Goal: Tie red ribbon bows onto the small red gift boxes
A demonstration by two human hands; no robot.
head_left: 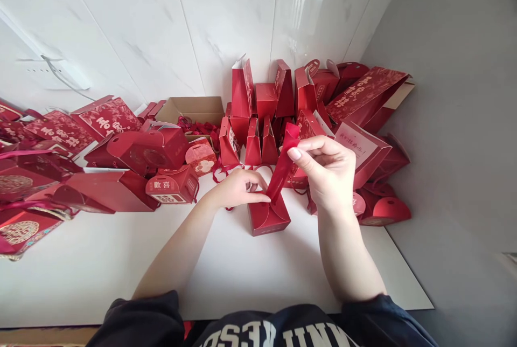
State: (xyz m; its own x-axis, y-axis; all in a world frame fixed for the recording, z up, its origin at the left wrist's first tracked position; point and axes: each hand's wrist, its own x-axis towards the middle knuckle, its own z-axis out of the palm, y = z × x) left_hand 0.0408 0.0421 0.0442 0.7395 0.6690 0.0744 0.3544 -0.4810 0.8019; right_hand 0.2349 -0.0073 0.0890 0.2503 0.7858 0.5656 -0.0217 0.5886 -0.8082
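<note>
Right hand (329,172) pinches light, soft-looking ribbon (280,174) suitably by far end; left hand (238,188), half open, maybe touches box (271,226)

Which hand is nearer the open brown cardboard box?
Left. The left hand is in front of the open brown cardboard box and to its right; the right hand is farther right, holding up a red ribbon.

Dark short-sleeved shirt (299,316); white block lettering (268,332) across front; loose sleeves (139,319); bare forearms (181,247).
</note>
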